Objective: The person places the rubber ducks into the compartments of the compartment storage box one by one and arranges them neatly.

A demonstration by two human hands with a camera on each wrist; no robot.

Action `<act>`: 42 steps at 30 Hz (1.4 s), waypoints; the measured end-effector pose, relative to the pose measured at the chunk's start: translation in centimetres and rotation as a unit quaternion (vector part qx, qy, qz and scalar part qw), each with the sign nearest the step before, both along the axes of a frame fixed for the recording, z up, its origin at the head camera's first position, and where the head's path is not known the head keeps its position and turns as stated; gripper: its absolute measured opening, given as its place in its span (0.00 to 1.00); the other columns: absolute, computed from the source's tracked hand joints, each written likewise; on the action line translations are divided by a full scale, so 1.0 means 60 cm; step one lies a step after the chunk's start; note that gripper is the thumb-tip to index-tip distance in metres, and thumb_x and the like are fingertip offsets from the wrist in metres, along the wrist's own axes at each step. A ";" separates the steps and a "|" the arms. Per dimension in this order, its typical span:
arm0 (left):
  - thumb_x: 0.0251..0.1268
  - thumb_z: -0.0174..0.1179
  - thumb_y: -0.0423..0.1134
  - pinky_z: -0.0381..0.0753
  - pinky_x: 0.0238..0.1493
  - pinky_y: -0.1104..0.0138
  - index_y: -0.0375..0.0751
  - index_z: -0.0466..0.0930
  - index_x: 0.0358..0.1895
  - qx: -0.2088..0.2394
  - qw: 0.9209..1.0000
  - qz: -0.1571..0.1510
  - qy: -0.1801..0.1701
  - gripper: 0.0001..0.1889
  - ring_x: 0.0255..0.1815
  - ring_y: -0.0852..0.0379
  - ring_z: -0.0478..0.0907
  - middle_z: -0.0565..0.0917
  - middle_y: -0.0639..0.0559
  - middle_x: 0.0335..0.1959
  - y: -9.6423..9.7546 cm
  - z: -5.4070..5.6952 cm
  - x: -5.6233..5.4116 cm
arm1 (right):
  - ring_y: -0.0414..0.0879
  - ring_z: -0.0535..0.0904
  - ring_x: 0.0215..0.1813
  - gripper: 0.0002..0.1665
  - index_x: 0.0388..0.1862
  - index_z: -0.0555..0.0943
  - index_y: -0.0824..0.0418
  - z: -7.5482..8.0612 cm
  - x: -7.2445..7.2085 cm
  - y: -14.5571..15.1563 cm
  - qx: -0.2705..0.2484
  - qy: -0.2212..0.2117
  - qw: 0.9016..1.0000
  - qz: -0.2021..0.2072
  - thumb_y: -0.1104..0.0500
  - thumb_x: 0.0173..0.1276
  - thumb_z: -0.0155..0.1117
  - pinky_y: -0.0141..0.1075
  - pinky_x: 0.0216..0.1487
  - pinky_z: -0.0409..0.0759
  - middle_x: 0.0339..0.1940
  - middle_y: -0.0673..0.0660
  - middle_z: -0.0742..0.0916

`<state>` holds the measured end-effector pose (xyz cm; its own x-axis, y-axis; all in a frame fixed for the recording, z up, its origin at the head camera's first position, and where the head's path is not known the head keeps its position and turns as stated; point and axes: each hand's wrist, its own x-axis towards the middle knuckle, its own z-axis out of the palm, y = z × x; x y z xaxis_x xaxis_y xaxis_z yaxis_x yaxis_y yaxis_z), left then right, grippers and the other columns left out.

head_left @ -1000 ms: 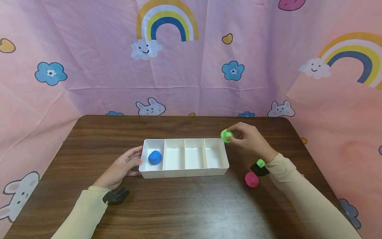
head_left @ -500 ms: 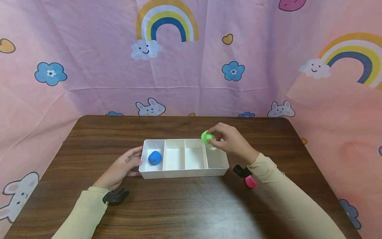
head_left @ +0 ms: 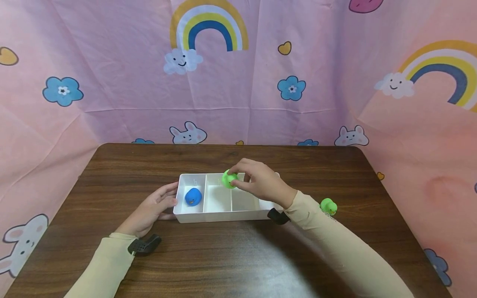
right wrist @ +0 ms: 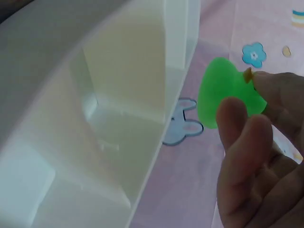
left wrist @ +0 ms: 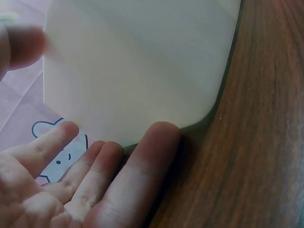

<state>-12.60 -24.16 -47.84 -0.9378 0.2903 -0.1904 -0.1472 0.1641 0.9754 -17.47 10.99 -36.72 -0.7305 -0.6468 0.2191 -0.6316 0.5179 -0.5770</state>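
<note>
A green rubber duck (head_left: pixel 229 179) with an orange beak is pinched between the thumb and fingertips of my right hand (head_left: pixel 262 182). In the head view it overlaps the back rim of the second compartment from the left. The white divided box (head_left: pixel 223 216) lies lengthwise across the table, with a blue duck (head_left: pixel 193 197) in its leftmost compartment. My left hand (head_left: pixel 152 209) rests against the box's left end. In the left wrist view its extended fingertips (left wrist: pixel 160 135) touch the end wall, with the thumb (left wrist: pixel 28 46) at the rim.
Another green duck (head_left: pixel 328 206) stands on the brown table (head_left: pixel 208 260) to the right, beside my right sleeve (head_left: pixel 335 240). A patterned pink cloth (head_left: pixel 231 91) hangs behind the table and along its sides.
My right hand has carried the green duck leftward over the box from its right end. The pink duck is now hidden behind my forearm, and the second green duck is uncovered. My left hand stays put.
</note>
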 end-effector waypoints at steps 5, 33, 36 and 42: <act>0.78 0.58 0.45 0.85 0.56 0.46 0.42 0.53 0.82 0.002 1.000 0.001 0.001 0.36 0.75 0.28 0.63 0.57 0.33 0.81 -0.001 0.001 0.002 | 0.36 0.78 0.31 0.12 0.51 0.87 0.55 -0.012 0.002 -0.029 0.030 0.022 0.999 0.024 0.57 0.70 0.73 0.28 0.33 0.79 0.45 0.47 0.86; 0.78 0.59 0.46 0.85 0.56 0.46 0.42 0.52 0.82 0.001 1.000 -0.004 0.002 0.37 0.77 0.29 0.61 0.57 0.33 0.82 -0.001 0.000 0.002 | 0.41 0.84 0.48 0.13 0.49 0.88 0.56 -0.087 -0.020 -0.087 0.146 0.013 0.988 0.043 0.54 0.69 0.74 0.33 0.53 0.81 0.49 0.49 0.90; 0.78 0.58 0.45 0.85 0.56 0.47 0.41 0.52 0.82 0.001 1.000 -0.005 0.004 0.37 0.77 0.29 0.62 0.57 0.33 0.82 -0.001 0.002 0.002 | 0.42 0.84 0.48 0.13 0.49 0.88 0.56 -0.088 -0.022 -0.089 0.150 0.010 0.988 0.042 0.54 0.68 0.74 0.34 0.54 0.81 0.47 0.49 0.90; 0.79 0.57 0.44 0.86 0.54 0.49 0.40 0.52 0.82 0.010 1.000 -0.008 0.005 0.36 0.76 0.29 0.62 0.58 0.33 0.81 0.002 0.003 0.001 | 0.42 0.84 0.49 0.12 0.48 0.87 0.57 -0.084 -0.022 -0.092 0.154 -0.019 0.987 0.038 0.55 0.68 0.75 0.35 0.56 0.81 0.44 0.50 0.89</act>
<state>-12.56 -24.05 -47.67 -0.9347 0.3092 -0.1753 -0.1352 0.1468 0.9799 -18.76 5.49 -41.75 -0.6810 -0.7320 -0.0234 -0.6564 0.6242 -0.4238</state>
